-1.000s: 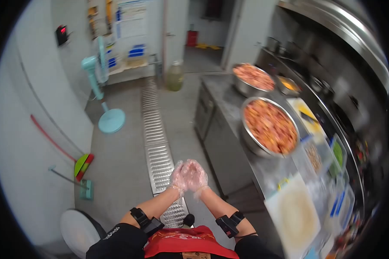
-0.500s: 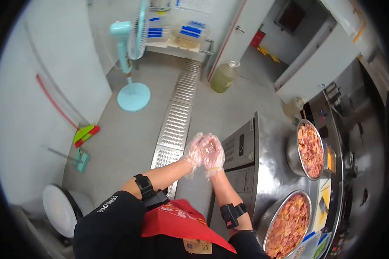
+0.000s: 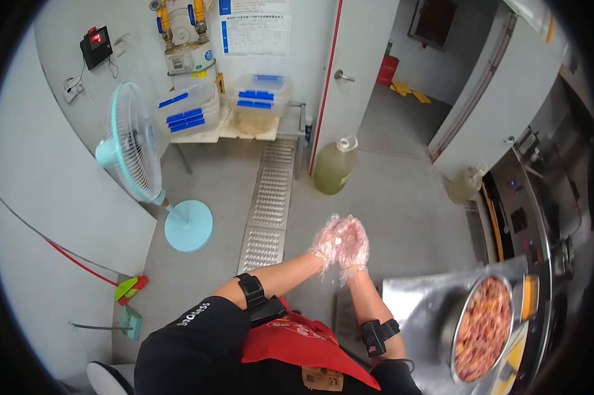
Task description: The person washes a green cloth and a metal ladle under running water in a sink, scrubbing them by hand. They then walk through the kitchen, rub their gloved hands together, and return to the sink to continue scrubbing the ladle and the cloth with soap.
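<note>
Both hands wear clear, crinkled plastic gloves and are held together, cupped, in front of me above the grey floor. My left hand [image 3: 326,243] presses against my right hand [image 3: 353,243], the fingers of each curled and close together. The gloves look wet and pinkish. Whether anything lies inside the cupped hands is not visible. To the right, apart from my hands, a steel bowl [image 3: 456,342] filled with cut raw meat [image 3: 485,329] stands on a steel counter [image 3: 412,303].
Ahead, a large jug of yellowish liquid [image 3: 335,166] stands by the open door [image 3: 350,46]. A second jug [image 3: 465,184] is near the stove [image 3: 524,204]. At left are a blue standing fan [image 3: 135,141] and a broom [image 3: 131,289]. Lidded plastic boxes [image 3: 261,95] rest on a shelf. A floor drain grate [image 3: 270,197] runs forward.
My view has swung forward and up, showing more of the wall and doorway. The cupped hands stay together, now past the counter's far end. One meat bowl has left view.
</note>
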Action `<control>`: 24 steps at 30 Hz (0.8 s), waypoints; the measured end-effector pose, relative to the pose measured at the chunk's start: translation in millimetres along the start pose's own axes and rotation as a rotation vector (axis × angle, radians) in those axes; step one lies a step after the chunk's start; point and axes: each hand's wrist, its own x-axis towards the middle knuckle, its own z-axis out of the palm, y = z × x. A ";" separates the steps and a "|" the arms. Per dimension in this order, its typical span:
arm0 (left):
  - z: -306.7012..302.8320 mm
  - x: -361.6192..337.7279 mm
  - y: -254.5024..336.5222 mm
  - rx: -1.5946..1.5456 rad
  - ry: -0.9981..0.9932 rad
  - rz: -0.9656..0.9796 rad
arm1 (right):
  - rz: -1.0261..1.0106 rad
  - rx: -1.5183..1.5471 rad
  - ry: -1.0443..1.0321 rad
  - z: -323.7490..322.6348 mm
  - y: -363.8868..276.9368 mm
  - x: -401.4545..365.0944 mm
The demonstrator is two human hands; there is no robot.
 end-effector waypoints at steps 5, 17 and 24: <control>35.2 162.3 15.3 0.088 -0.061 0.056 | -0.020 -0.025 -0.032 -7.1 -70.4 147.2; 164.1 579.8 -60.0 -0.174 -0.363 -0.223 | -0.306 -0.402 0.210 -19.5 -298.1 427.8; 243.8 789.7 -37.8 -0.103 -0.338 -0.109 | -0.109 -0.457 -0.080 -45.6 -447.5 622.9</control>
